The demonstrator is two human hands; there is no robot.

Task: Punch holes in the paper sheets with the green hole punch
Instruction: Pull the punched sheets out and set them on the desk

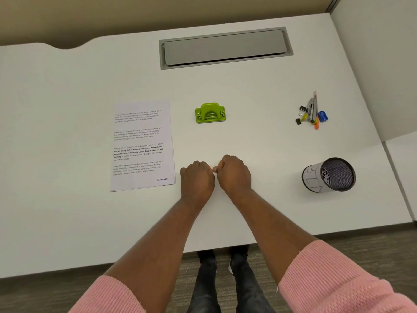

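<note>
A green hole punch sits on the white desk, a little past the middle. To its left lies a thin stack of printed paper sheets, flat and squared up. My left hand and my right hand rest side by side on the desk in front of the punch, both curled into loose fists that touch at the knuckles. Neither hand holds anything. The left hand lies just right of the paper's lower corner, apart from it.
A small heap of stationery with a stapler, binder clips and a blue sharpener lies at the right. A black mesh pen cup stands near the right front. A grey cable hatch is set into the desk at the back.
</note>
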